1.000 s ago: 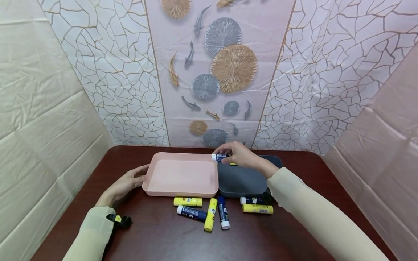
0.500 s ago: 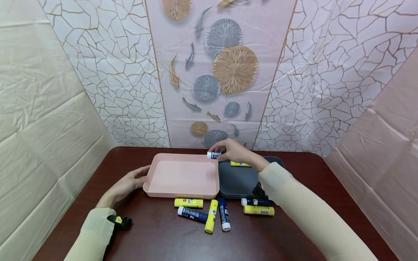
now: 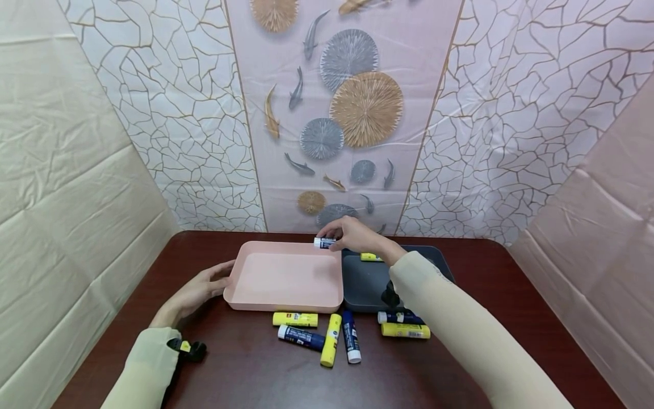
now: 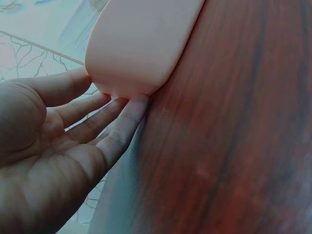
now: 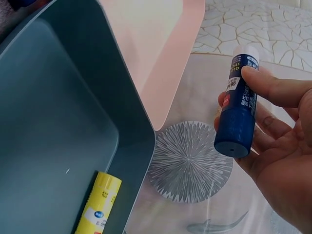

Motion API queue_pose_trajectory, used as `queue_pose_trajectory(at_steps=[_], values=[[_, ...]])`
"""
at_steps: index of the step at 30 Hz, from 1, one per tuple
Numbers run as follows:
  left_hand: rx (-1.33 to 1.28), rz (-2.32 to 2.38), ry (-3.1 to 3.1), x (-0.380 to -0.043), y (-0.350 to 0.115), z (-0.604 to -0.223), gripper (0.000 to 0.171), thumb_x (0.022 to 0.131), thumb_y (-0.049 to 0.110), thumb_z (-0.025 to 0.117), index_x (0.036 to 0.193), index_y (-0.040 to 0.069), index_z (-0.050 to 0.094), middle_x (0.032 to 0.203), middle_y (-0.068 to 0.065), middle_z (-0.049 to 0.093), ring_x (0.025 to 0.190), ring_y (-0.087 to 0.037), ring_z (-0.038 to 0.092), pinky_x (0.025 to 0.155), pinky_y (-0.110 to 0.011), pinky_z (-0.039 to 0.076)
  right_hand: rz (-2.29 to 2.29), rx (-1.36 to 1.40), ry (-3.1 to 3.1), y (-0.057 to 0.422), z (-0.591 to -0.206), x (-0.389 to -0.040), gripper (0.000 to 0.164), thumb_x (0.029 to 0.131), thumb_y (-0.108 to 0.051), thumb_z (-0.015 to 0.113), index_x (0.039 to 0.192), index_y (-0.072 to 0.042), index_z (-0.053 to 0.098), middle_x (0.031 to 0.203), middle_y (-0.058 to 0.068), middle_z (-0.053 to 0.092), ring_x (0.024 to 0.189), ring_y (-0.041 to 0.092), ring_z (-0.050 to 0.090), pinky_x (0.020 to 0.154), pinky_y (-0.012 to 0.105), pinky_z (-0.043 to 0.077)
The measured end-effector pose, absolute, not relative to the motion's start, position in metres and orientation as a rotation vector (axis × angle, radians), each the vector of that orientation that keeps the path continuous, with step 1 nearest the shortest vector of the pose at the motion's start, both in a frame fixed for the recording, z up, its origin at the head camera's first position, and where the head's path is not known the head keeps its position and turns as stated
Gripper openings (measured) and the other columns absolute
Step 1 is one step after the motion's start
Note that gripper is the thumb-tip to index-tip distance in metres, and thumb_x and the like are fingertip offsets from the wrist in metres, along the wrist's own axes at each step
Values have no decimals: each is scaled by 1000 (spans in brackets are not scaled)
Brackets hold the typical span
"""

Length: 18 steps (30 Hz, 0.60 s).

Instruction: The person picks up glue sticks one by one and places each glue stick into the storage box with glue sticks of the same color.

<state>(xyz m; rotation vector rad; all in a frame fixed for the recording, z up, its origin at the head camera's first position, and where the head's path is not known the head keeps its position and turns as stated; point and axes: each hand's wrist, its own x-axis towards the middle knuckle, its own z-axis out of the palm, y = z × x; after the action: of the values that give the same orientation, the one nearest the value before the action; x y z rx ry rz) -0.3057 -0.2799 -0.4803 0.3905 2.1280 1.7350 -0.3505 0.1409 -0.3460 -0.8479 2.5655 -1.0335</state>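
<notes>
My right hand (image 3: 357,236) holds a blue glue stick (image 5: 236,107) with a white cap between thumb and fingers, above the far right corner of the pink tray (image 3: 286,281). In the right wrist view its label faces the camera. My left hand (image 3: 201,288) touches the pink tray's left end; in the left wrist view the fingers reach out straight, thumb near the upper rim and fingertips along the lower edge. Right beside the pink tray stands a dark grey-blue tray (image 3: 363,284), partly covered by the right arm. A yellow glue stick (image 5: 100,204) lies in it.
In front of the pink tray lie a yellow glue stick (image 3: 295,319), a blue one (image 3: 301,337), another yellow one (image 3: 331,341) and another blue one (image 3: 351,338). Before the dark tray are a blue stick (image 3: 395,318) and a yellow stick (image 3: 405,330), near the right sleeve.
My right hand has carried the blue glue stick leftward from over the dark tray to over the pink tray's far right corner. The left hand stays at the tray's end.
</notes>
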Motion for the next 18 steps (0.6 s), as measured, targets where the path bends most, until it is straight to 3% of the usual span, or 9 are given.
queue_pose_trajectory(at_steps=[14,18], values=[[356,1713,2147,-305,-279,-478,69,108,19,57,165,4,22,169,-21,21,146,-35,40,101,-22,49,-1021,-871,2560,124,-350,-360,34,94,-1,75,127,-7,74,121,11,70,112,26,66,93,39,57],[343,1713,2139,-305,-278,-478,69,108,19,57,165,4,22,169,-22,21,146,-35,40,103,-24,49,-1046,-884,2538,115,-354,-364,35,93,1,75,127,-6,74,116,12,72,107,28,68,88,37,58]])
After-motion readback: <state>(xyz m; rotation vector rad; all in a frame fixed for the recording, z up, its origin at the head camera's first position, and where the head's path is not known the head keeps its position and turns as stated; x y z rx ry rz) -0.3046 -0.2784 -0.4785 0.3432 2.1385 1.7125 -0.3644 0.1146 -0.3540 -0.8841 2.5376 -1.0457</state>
